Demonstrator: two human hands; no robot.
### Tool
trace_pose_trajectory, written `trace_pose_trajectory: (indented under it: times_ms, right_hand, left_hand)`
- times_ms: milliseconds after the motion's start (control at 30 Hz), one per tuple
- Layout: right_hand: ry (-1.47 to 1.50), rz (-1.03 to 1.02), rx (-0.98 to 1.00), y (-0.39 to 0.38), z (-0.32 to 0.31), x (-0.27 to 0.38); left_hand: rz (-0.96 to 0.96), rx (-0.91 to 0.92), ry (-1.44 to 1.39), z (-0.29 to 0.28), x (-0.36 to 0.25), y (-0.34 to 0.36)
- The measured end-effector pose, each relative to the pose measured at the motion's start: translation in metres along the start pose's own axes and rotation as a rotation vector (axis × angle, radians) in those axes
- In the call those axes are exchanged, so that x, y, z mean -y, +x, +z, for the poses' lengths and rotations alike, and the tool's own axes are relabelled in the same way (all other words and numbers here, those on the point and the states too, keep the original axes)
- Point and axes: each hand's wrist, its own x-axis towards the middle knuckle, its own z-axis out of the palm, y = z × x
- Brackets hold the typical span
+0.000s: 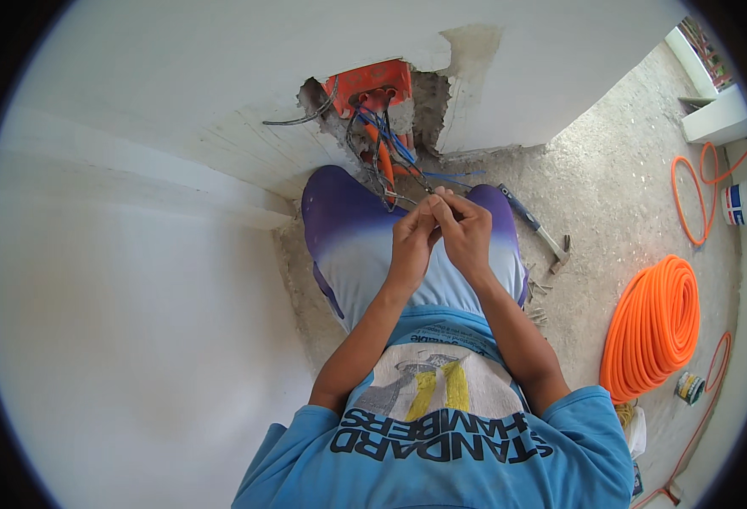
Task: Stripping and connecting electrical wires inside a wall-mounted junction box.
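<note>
Both hands meet above my knees, fingertips pinched together at the end of a dark wire point(424, 182). My left hand point(414, 236) is closed, thumb against the fingers. Beside it my right hand point(465, 225) is closed too, its fingertips at the same wire; the exact spot they grip is hidden. The wire comes from an orange-red electrical box point(372, 82) set in a broken-out hole in the wall. Blue wires point(400, 149) and an orange conduit point(385, 165) hang below the box. A grey wire point(293, 122) sticks out to its left.
A hammer point(536, 222) lies on the concrete floor right of my knee. Farther right rests a big coil of orange conduit point(653, 329), with a small can point(690, 388) beside it. A white bucket point(734, 205) and a loose orange hose point(685, 204) lie toward the right wall.
</note>
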Motion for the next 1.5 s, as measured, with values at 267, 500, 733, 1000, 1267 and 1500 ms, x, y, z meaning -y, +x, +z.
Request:
trace_pose_trajectory:
  times_ms: [267, 500, 733, 1000, 1267, 1500]
  right_hand:
    - [-0.009, 0.020, 0.304, 0.008, 0.007, -0.005]
    - [0.147, 0.606, 0.786, 0.041, 0.007, 0.007]
    - [0.235, 0.550, 0.678, 0.088, 0.034, 0.028]
    - [1.006, 1.054, 0.559, 0.099, 0.075, 0.010]
    - [0.089, 0.432, 0.560, 0.100, 0.074, -0.009]
    - [-0.948, -0.417, 1.143, 0.105, -0.006, 0.140]
  left_hand:
    - [0.033, -0.042, -0.087, -0.020, -0.014, -0.016]
    - [-0.006, -0.170, 0.223, -0.039, -0.028, -0.032]
    - [-0.028, -0.170, 0.086, -0.017, -0.048, -0.028]
    - [-0.026, -0.121, 0.190, -0.033, -0.035, -0.029]
    - [0.060, -0.179, 0.292, -0.033, -0.032, -0.034]
    - [0.061, -0.208, 0.303, -0.049, 0.011, -0.029]
